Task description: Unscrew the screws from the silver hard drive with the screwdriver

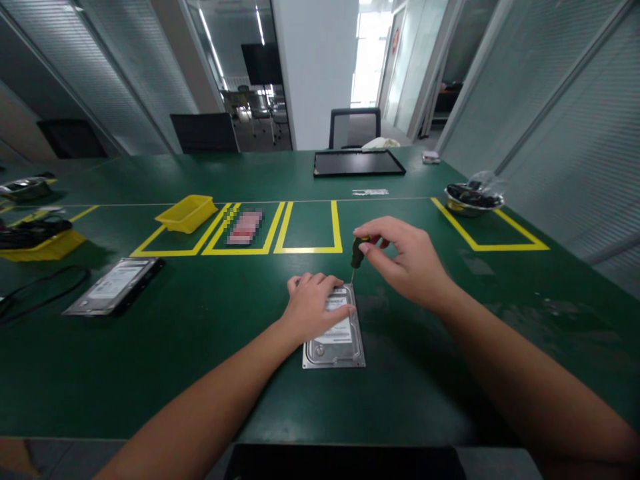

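Observation:
A silver hard drive (356,350) with a white label lies flat on the green table in front of me. My left hand (315,307) rests across its upper left part, thumb over the label and fingers at the far edge, holding it down. My right hand (407,260) pinches the dark handle of a screwdriver (357,255) between thumb and fingers. The screwdriver stands almost upright, with its thin shaft reaching the drive's far right corner. A screw under the tip is too small to make out.
A second hard drive (115,283) lies at left, near a black cable (55,275). Yellow tape squares hold a yellow tray (186,215) and a blurred pinkish item (245,227). A metal bowl (474,210) of dark parts stands at right; a black panel (359,164) lies farther back.

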Demonstrator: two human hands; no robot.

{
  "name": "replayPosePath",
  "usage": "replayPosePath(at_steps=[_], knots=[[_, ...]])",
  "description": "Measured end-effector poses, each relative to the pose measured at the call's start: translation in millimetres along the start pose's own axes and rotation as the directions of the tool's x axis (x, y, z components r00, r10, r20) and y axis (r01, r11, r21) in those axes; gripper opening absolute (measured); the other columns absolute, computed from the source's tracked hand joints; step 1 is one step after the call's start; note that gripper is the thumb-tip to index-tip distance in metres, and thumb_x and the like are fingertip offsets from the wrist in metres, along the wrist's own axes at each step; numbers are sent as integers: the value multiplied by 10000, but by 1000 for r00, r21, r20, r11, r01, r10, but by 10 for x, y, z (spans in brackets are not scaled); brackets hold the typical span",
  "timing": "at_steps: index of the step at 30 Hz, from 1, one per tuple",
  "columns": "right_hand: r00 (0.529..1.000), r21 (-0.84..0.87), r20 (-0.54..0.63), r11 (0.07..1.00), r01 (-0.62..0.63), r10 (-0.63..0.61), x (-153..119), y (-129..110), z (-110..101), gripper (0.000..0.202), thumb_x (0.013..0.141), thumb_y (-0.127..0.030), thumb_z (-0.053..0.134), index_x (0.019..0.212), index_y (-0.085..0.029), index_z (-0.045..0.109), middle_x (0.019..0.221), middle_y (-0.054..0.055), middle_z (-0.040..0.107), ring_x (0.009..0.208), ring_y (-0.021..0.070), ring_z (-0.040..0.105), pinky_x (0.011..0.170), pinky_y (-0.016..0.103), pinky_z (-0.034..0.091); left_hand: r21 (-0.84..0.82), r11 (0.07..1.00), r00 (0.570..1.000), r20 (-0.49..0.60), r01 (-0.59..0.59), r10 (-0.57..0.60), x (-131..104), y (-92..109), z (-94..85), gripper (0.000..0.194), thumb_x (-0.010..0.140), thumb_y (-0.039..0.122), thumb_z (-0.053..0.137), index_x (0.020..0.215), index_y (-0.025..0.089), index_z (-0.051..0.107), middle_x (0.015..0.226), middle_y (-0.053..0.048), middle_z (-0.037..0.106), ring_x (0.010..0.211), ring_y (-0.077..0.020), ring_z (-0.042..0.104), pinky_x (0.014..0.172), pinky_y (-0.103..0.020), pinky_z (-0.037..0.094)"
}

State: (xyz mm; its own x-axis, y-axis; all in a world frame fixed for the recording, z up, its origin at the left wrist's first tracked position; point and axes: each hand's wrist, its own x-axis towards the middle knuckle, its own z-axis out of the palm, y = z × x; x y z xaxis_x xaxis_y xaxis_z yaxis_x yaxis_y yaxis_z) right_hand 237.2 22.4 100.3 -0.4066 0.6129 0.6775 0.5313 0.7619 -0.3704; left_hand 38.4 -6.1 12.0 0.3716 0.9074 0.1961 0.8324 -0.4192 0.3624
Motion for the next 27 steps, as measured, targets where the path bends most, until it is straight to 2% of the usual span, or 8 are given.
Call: replayPosePath(at_steps=[14,21,27], knots=[[1000,14,19,1000,-8,8,33,-5,-55,182,879,-165,546,1038,-182,632,988,50,666,874,154,604,784,305,494,-11,1000,999,31,27,-27,18,25,-93,452,830,605,575,1135,275,622,1061,-41,628,1024,-278,492,912,-450,277],[999,16,2,999,-39,39,46,-1,-86,121,876,-193,571,977,-187,638,961,53,668,856,163,606,793,331,496,-15,999,999,36,31,-30,27,36,-117,442,828,596,591,1131,276,626,1049,-39,629,1020,-276,492,915,-447,272],[999,16,-21,999,-43,43,67,25,-80,93,870,-205,605,941,-174,655,920,51,630,844,155,572,737,301,484,-14,1000,999,36,19,-19,33,25,-116,427,840,592,577,1127,279,623,1040,-37,628,1008,-276,492,895,-443,282]])
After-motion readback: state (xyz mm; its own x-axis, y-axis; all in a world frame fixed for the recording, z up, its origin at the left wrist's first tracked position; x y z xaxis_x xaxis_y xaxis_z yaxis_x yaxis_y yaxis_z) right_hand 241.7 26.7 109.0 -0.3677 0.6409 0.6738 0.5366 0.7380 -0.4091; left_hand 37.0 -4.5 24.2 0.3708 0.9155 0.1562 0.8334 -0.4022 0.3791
